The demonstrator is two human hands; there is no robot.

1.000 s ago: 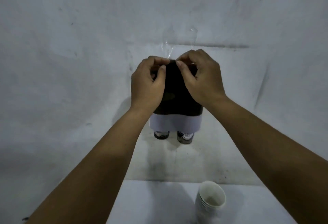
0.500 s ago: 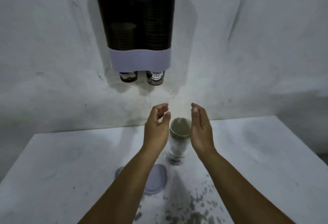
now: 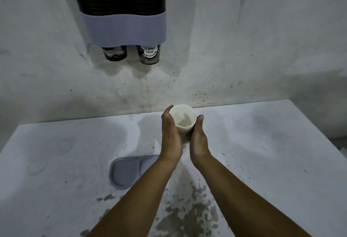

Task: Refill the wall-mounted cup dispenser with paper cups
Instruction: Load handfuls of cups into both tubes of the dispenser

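Both hands are cupping a short stack of paper cups standing on the table, the left hand and right hand curling round its sides. Paper cups are probably light and thin, so squeezing could crush them; holding low on the sides seems safest. Above, the dispenser is hanging on the wall, its gray lid lying on the table.

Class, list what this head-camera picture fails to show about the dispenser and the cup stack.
- Dispenser top: cut off by the upper edge, so its opening is unseen.
- Cup stack lower part: hidden between left hand and right hand; count unclear.
- Left hanging cup print: too blurred to read.
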